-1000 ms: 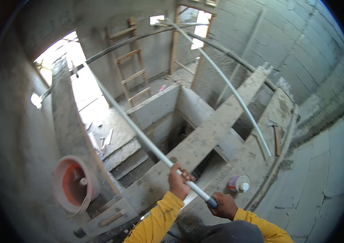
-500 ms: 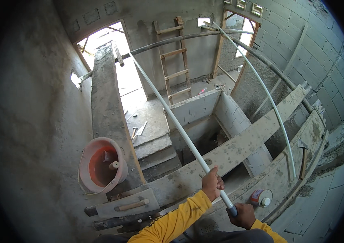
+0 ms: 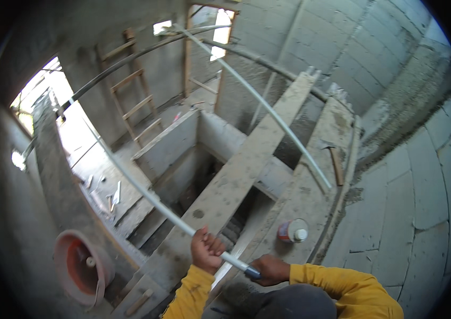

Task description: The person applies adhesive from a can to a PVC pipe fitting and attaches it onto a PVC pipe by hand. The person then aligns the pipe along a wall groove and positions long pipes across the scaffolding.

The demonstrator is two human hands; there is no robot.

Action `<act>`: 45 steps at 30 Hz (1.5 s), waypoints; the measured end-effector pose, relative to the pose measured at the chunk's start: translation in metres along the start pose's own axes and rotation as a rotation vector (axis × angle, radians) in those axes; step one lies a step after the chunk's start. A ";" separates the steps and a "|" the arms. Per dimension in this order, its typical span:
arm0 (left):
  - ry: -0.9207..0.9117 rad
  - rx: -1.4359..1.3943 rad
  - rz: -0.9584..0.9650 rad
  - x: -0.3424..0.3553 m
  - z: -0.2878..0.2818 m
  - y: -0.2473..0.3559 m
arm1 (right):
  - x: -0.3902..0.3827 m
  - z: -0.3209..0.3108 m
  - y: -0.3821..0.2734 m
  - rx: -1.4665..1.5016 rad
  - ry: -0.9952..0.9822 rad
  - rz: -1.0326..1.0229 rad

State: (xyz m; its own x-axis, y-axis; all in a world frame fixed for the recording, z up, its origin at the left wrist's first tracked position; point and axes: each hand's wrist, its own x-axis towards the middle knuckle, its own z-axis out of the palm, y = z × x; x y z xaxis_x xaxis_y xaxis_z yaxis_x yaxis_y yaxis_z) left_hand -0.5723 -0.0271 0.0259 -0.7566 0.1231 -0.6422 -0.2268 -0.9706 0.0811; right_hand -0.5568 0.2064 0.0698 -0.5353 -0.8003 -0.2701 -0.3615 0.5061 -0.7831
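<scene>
A long pale pipe (image 3: pixel 153 199) slants from near my knee toward the far left. My left hand (image 3: pixel 207 250) is wrapped round it a short way from its near end. A dark grey fitting (image 3: pixel 252 273) sits on that end. My right hand (image 3: pixel 271 269) is closed at the fitting, its fingertips partly hidden. Right of the hands, a small round can (image 3: pixel 291 232) with a white cap stands on the planks. A second pale pipe (image 3: pixel 273 114) lies across the boards, and beside its near end rests a hammer (image 3: pixel 336 164) with a wooden handle.
Wide planks (image 3: pixel 236 186) span an opening with block walls (image 3: pixel 167 141) below. A bucket (image 3: pixel 103 260) with reddish insides stands at the left, near a wooden-handled tool (image 3: pixel 139 303). A wooden ladder (image 3: pixel 129 85) leans on the far wall. Block walls (image 3: pixel 390 212) rise at the right.
The view has swung to the right, so the bucket, ladder and can appear farther left. Both hands stay on the pipe, and the right forearm now lies more level across the view.
</scene>
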 end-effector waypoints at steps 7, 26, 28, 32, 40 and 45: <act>-0.164 -0.001 0.033 -0.001 0.008 -0.001 | -0.005 -0.001 -0.016 0.204 0.024 0.129; -0.144 -0.067 0.124 -0.031 0.043 0.025 | 0.011 -0.031 -0.061 0.048 0.050 0.029; -0.175 -0.091 0.101 -0.030 0.048 0.020 | 0.007 -0.027 -0.050 0.146 0.097 -0.028; -0.169 -0.114 0.103 -0.029 0.050 0.018 | 0.012 -0.035 -0.063 0.322 0.041 0.118; -0.200 -0.132 0.115 -0.021 0.046 0.015 | 0.013 -0.029 -0.052 0.529 -0.035 0.257; -0.128 -0.076 0.116 -0.021 0.043 0.018 | 0.015 -0.009 -0.041 0.591 -0.004 0.190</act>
State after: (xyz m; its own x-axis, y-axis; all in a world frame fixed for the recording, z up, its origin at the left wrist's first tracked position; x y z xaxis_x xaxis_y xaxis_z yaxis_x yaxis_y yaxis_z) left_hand -0.5869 -0.0385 0.0743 -0.8477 0.0298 -0.5296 -0.0901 -0.9920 0.0883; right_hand -0.5570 0.1764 0.1034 -0.5457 -0.7155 -0.4363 0.2238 0.3773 -0.8986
